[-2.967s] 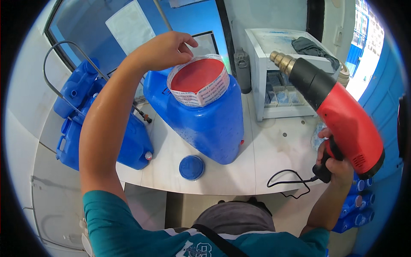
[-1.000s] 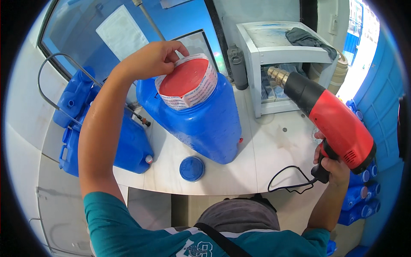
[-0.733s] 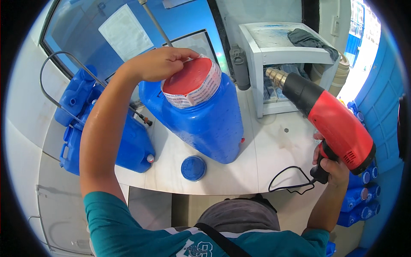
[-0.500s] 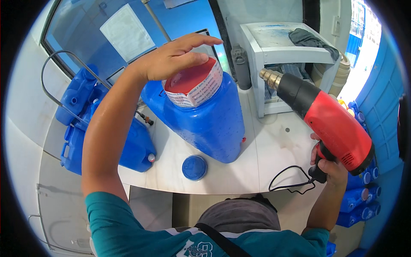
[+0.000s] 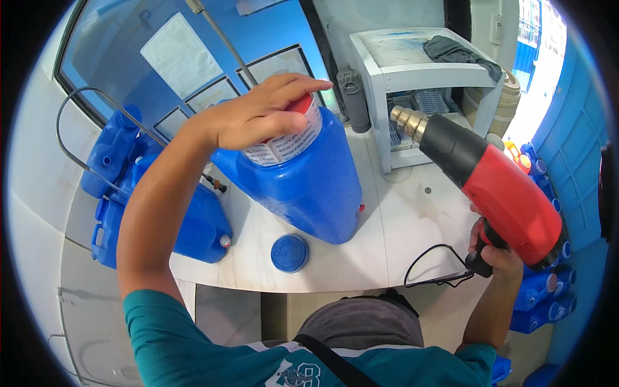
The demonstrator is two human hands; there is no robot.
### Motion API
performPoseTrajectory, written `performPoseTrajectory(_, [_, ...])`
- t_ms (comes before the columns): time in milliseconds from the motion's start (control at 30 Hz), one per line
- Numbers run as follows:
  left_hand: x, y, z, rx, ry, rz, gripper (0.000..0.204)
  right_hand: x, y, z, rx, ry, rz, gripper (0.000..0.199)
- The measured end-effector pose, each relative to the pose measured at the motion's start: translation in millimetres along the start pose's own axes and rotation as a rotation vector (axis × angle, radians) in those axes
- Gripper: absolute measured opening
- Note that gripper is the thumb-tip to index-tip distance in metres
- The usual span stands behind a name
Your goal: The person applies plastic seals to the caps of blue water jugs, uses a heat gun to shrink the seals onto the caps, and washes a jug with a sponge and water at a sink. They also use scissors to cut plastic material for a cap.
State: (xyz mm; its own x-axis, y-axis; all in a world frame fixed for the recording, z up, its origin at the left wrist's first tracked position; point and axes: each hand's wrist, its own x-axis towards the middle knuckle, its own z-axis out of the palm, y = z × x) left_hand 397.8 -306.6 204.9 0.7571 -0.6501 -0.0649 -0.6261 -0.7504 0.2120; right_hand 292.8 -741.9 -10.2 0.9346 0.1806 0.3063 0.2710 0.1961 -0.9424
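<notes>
A tall blue plastic water jug [image 5: 303, 190] stands on the white counter. Around its neck sits a loose white printed seal band [image 5: 290, 149], with a red cap [image 5: 302, 103] showing inside. My left hand [image 5: 261, 116] lies over the top of the neck, fingers stretched out and thumb against the band's near side, hiding much of the cap. On the right, my right hand [image 5: 496, 255] is wrapped round the black handle of a red and black heat gun [image 5: 506, 193]. Its metal nozzle points up and left, apart from the jug. A round blue lid [image 5: 290, 253] lies near the counter's front edge.
More blue jugs [image 5: 193, 222] stand at the left beside a bent metal pipe [image 5: 61, 132]. A white shelf unit [image 5: 425, 80] with a dark cloth [image 5: 458, 51] and a grey bottle [image 5: 353, 97] are at the back. The gun's black cord [image 5: 412, 263] loops over the counter edge. Blue containers [image 5: 541, 290] are stacked at right.
My left hand has come down over the jug's neck, covering more of the red cap and bringing the thumb onto the band. The heat gun stays nearly where it was.
</notes>
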Motion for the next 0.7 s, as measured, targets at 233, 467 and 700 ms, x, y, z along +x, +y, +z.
performPoseTrajectory(233, [-17.2, -9.8, -16.0, -0.025, 0.284, 0.001, 0.108, -1.0, -5.0, 4.8, 0.053, 0.026, -0.173, 0.093])
performPoseTrajectory(467, [-36.6, -14.3, -15.0, -0.023, 0.398, 0.034, 0.115, 0.6, -0.2, 2.7, 0.133, -0.088, -0.284, 0.079])
performPoseTrajectory(700, [-56.3, -4.2, 8.8, 0.181, 0.374, 0.118, 0.116, -1.6, 2.7, -2.6, 0.136, -0.068, -0.271, 0.078])
